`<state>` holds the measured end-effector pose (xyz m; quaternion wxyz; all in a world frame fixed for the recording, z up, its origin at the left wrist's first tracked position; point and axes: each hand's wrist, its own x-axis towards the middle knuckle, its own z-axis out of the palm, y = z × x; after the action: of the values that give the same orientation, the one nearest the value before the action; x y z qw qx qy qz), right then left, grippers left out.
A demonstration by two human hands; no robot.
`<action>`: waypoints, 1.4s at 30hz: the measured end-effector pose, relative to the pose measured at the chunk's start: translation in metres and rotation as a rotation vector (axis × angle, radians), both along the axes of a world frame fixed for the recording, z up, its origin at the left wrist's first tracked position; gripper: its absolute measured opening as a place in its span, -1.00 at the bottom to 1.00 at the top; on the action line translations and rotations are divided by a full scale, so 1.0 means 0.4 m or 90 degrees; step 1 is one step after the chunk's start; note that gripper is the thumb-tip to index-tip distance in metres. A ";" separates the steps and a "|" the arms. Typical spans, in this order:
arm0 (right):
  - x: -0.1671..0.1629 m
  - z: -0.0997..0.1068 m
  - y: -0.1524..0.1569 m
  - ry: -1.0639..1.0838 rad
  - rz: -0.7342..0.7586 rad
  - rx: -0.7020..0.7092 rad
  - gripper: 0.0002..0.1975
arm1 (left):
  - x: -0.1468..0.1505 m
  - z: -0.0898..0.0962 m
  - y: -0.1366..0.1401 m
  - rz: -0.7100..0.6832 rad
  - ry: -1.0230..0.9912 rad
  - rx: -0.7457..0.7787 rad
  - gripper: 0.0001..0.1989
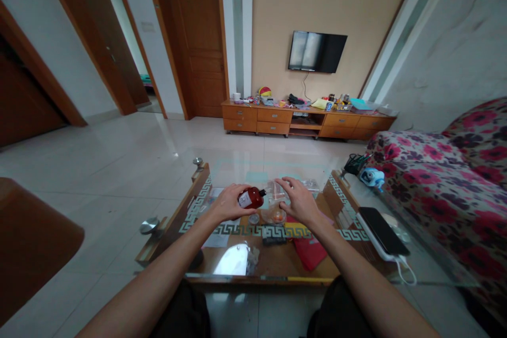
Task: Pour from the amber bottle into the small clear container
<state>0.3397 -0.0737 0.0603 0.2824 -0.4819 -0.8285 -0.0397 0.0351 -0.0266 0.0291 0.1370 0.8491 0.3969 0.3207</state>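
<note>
A small reddish-brown bottle [256, 198] with a pale label and a narrow black top is held in my left hand [231, 203]. It lies tilted on its side above the glass table [229, 169], its black top pointing right. Across a small gap from that top is my right hand [298, 200], fingers apart and curved, with nothing visible between them. Under the glass, below both hands, I see clear plastic packaging, a red and yellow cloth [311, 251] and some papers.
At the table's right lie a black phone [383, 229] with a white cable, a dark mesh pen holder [354, 162] and a blue and white item [372, 177]. A floral sofa [435, 179] stands to the right. Beyond is a cluttered low cabinet [273, 121] under a wall television [317, 52].
</note>
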 end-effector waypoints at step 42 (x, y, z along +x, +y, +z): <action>-0.013 0.019 -0.014 -0.042 0.002 0.033 -0.17 | 0.024 0.014 -0.029 0.067 0.100 -0.116 -0.15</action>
<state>0.3347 -0.0792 0.0680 0.2672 -0.4719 -0.8367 -0.0767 0.0448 -0.0383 0.0349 0.1652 0.8337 0.4776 0.2225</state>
